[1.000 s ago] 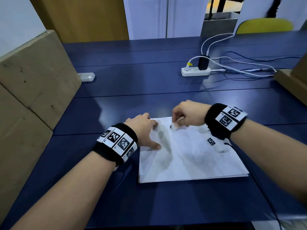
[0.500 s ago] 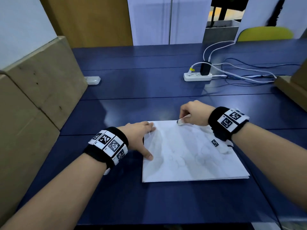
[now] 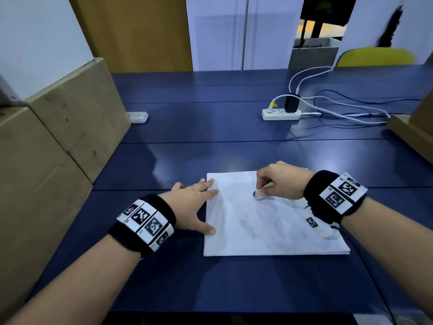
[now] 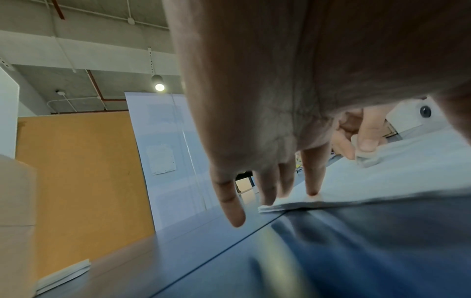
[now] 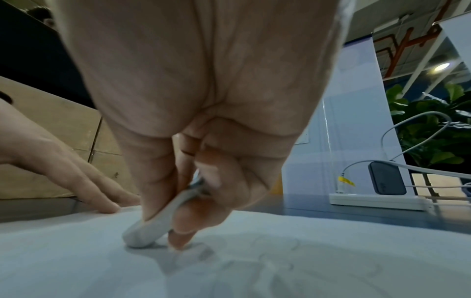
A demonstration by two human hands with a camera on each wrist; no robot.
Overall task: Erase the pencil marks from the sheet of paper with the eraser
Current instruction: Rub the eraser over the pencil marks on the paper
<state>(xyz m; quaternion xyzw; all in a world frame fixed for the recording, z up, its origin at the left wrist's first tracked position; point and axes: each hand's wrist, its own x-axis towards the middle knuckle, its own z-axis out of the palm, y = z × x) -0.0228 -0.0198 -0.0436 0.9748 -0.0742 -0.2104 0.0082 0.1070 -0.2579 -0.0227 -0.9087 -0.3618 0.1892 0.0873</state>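
Note:
A white sheet of paper (image 3: 264, 226) lies on the blue table (image 3: 210, 141), faint looping pencil marks (image 3: 248, 225) across its middle. My right hand (image 3: 278, 181) pinches a white eraser (image 3: 259, 194) between thumb and fingers, its tip pressed on the upper part of the sheet. In the right wrist view the eraser (image 5: 153, 227) touches the paper (image 5: 254, 272) beside pencil marks (image 5: 275, 256). My left hand (image 3: 194, 202) lies flat with straight fingers on the sheet's left edge; in the left wrist view its fingertips (image 4: 313, 191) press the paper's corner (image 4: 293, 203).
Cardboard boxes (image 3: 58, 137) stand along the left. A white power strip (image 3: 281, 113) with a black charger and trailing cables lies at the back right. A small white device (image 3: 138, 117) rests near the boxes. Another box (image 3: 414, 130) sits at the right edge.
My right hand has drawn the eraser back from the sheet's top edge down toward the middle. The left hand has slid a little outward along the left edge.

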